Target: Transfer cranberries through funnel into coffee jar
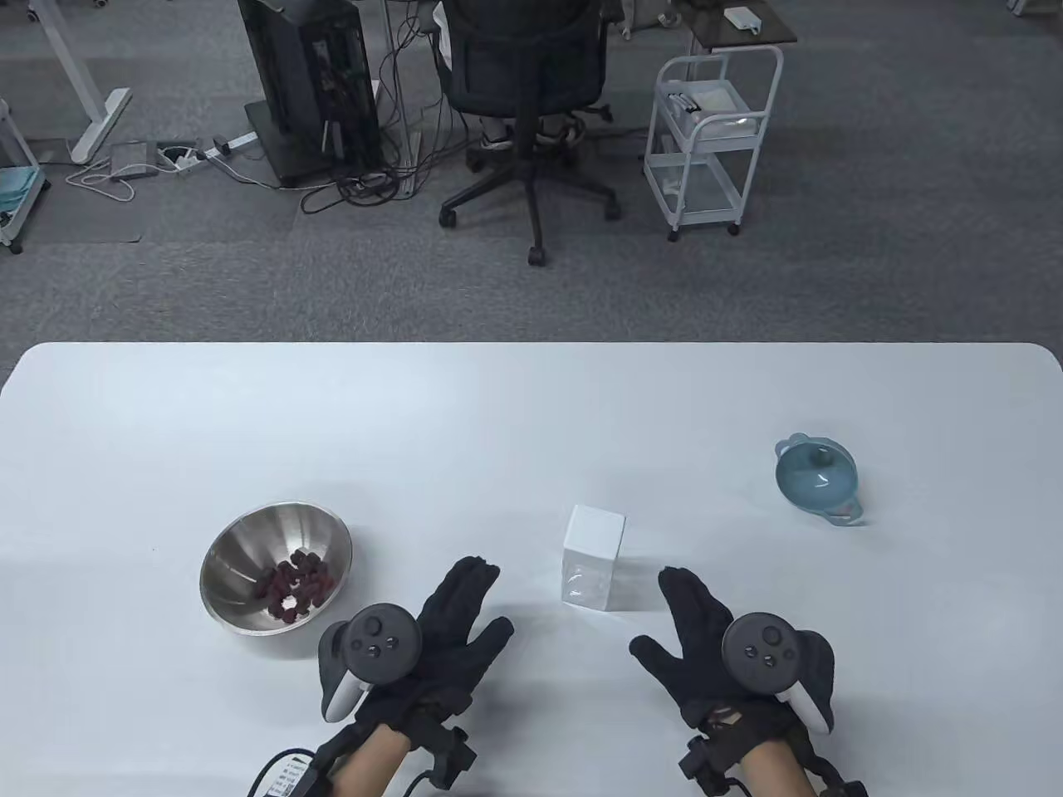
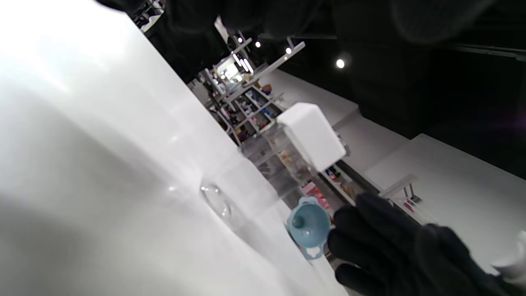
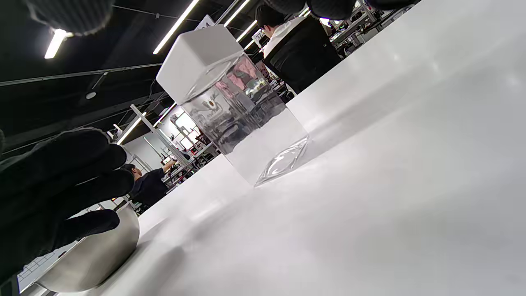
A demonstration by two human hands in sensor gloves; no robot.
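Currently one coffee jar [image 1: 593, 558] stands upright on the counter [image 1: 531, 415], long axis vertical, white square lid [image 1: 595, 526] on top and closed, clear body below. It sits near the front edge, slightly right of the counter's centre line

One blue funnel [image 1: 816, 478] rests toward the right edge, well apart from the jar. Its wide mouth faces up and toward the front edge; its tab handles [image 1: 845, 513] lie along a diagonal running from the back edge toward the front right corner

One steel bowl [image 1: 275, 566] sits toward the front left corner, tilted so its opening faces right and forward. A single cluster of cranberries [image 1: 296, 584] lies in the bottom; the individual count cannot be determined

Two hands are present. The left hand [image 1: 440, 643] lies between bowl and jar, fingers straight and spread, holding nothing. The right hand [image 1: 714, 647] lies just right of the jar, fingers likewise extended, holding nothing. Neither touches the jar

Unoccupied counter surface extends from the three items to the back edge, and between jar and funnel. Beyond the back edge stand one office chair [image 1: 525, 100] and one white trolley [image 1: 714, 133]
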